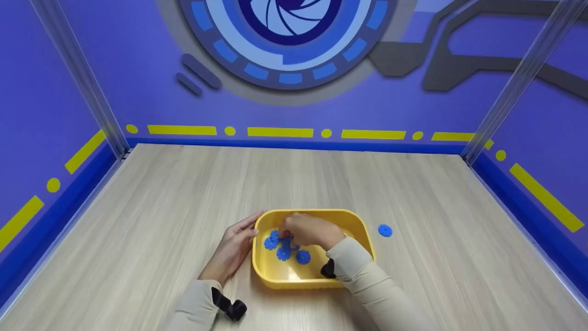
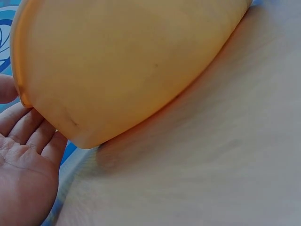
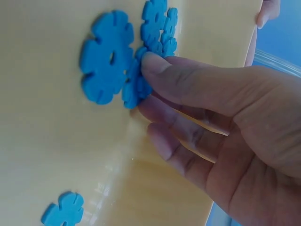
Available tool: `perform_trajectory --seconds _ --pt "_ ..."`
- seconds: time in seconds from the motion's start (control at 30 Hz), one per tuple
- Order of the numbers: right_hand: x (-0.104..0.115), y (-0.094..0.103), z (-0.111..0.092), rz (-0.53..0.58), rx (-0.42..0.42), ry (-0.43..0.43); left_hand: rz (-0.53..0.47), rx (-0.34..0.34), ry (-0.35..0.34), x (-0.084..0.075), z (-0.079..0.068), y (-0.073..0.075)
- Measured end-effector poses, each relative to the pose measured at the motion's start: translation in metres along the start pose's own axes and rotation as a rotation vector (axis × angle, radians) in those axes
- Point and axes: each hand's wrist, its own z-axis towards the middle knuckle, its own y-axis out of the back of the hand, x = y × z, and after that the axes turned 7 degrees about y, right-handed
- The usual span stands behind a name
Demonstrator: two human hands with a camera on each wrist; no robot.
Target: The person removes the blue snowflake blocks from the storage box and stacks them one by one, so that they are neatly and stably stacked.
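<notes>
A yellow plastic bin (image 1: 298,284) stands on the table, with several blue snowflake-shaped building discs (image 1: 283,253) lying mostly in its left half. My left hand (image 1: 233,250) holds the bin at its left side, thumb at the rim and fingers against the outer wall. Inside the bin, my right hand (image 1: 312,230) is among the discs. The right wrist view shows its thumb and fingers pinching a notched blue disc (image 3: 133,87), partly covered by the thumb. Another disc (image 3: 110,59) lies right beside it.
One blue disc (image 1: 385,230) lies on the wooden table (image 1: 183,197), just right of the bin. Blue-purple panels (image 1: 138,105) with yellow markings enclose the table at the back and both sides. Clear corner posts (image 1: 514,87) rise at the back.
</notes>
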Motion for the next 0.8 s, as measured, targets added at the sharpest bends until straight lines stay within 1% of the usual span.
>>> perform_trajectory --seconds 0.13,0.33,0.43,0.67,0.8 --pt "0.001 0.001 0.000 -0.004 0.009 -0.001 0.004 0.000 0.002 0.000 0.000 0.000" --pt "0.003 0.001 -0.001 -0.022 0.013 -0.058 0.015 0.004 0.000 -0.001 0.000 0.000" --pt "0.003 0.003 -0.002 -0.018 0.018 -0.068 0.005 0.000 -0.003 -0.001 -0.001 0.000" --pt "0.002 0.007 -0.003 0.018 0.032 -0.040 -0.014 -0.007 0.005 0.000 0.000 -0.001" --pt "0.002 0.011 -0.004 0.053 0.047 -0.040 -0.021 -0.012 0.008 0.000 0.000 0.000"
